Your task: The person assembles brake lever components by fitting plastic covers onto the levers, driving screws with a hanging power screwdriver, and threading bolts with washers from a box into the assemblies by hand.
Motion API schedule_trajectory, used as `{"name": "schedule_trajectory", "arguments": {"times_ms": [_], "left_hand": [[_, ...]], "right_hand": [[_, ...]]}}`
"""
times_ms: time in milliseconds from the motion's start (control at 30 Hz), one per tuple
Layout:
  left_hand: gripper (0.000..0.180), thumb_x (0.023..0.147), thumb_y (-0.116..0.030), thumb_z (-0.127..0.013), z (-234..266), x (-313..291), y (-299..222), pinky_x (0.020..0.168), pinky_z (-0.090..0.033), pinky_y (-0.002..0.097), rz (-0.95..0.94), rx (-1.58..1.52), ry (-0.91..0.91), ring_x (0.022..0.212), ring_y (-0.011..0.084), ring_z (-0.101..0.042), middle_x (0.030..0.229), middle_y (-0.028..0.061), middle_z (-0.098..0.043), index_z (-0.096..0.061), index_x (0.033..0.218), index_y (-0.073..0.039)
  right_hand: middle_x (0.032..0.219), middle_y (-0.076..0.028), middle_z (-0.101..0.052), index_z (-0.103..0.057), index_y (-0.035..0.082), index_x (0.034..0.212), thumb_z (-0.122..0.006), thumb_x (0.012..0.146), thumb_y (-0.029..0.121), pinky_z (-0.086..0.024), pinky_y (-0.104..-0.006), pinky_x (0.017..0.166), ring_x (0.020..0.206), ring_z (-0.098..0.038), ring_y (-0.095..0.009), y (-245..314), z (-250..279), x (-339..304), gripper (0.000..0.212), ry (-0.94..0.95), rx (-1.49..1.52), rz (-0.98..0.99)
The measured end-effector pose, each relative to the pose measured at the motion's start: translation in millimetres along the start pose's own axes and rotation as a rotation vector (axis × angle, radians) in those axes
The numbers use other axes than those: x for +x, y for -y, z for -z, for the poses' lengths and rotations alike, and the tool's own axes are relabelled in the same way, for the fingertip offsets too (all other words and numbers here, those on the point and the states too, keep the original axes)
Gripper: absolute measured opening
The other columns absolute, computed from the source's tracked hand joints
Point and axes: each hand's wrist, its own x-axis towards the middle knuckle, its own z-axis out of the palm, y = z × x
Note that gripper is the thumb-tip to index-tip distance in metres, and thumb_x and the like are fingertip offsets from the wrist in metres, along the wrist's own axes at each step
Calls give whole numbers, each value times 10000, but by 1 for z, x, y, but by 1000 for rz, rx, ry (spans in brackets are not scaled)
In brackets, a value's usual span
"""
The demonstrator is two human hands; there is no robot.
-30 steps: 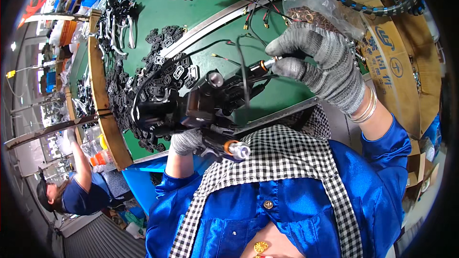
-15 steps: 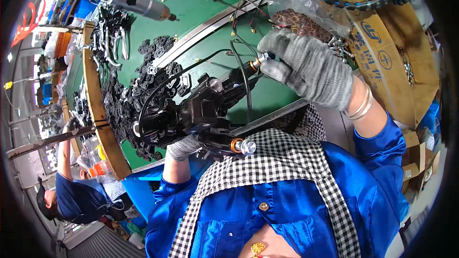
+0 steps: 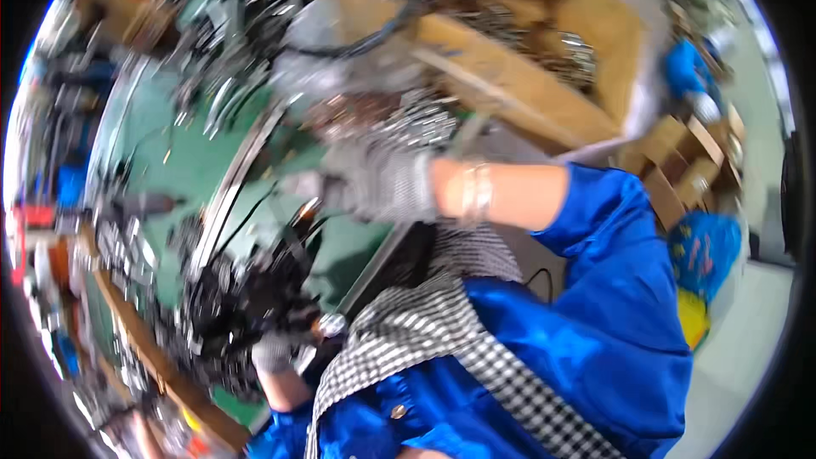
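The whole view is smeared by motion. My left hand (image 3: 276, 355), in a grey knit glove, closes round the lower side of a black metal assembly (image 3: 270, 293) with tubular arms. A silver cap (image 3: 333, 324) ends its near arm, close to my apron. My right hand (image 3: 370, 180), gloved alike, is at the far arm's end, beside an orange ring (image 3: 308, 207). Its fingers look drawn together there; what lies between them is too blurred to make out. A thin black cable (image 3: 248, 219) loops off the assembly.
Black parts (image 3: 204, 336) are heaped on the green table (image 3: 161, 140), behind a wooden rail (image 3: 153, 355). A power driver (image 3: 140, 204) hangs at left. Beyond my right hand are metal fittings (image 3: 422, 121), a plastic bag (image 3: 314, 55) and an opened cardboard box (image 3: 527, 93).
The view has swung to the right, bringing the cardboard boxes and floor into sight and shifting the table leftward. My left hand still holds the black assembly; my right hand stays at its far end.
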Motion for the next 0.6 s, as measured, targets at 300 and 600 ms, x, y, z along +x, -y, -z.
{"name": "schedule_trajectory", "arguments": {"times_ms": [300,600], "left_hand": [[492,880,-233,-647,-3,21,-5,923,-503,436,22,63,-80,1108,295,-596,1265,149,-599,-518,1326,-71],[474,900,-211,-616,-12,35,-3,864,-539,458,57,95,-21,1043,318,-627,1231,180,-608,-504,1323,-29]], "right_hand": [[873,-101,-690,-678,79,1012,-676,836,179,-528,-355,770,814,-664,-283,-61,233,-111,203,-186,-651,-476],[1042,-144,-689,-661,68,1049,-700,769,137,-527,-419,829,1000,-645,-348,-153,225,-100,292,717,-1047,-707]]}}
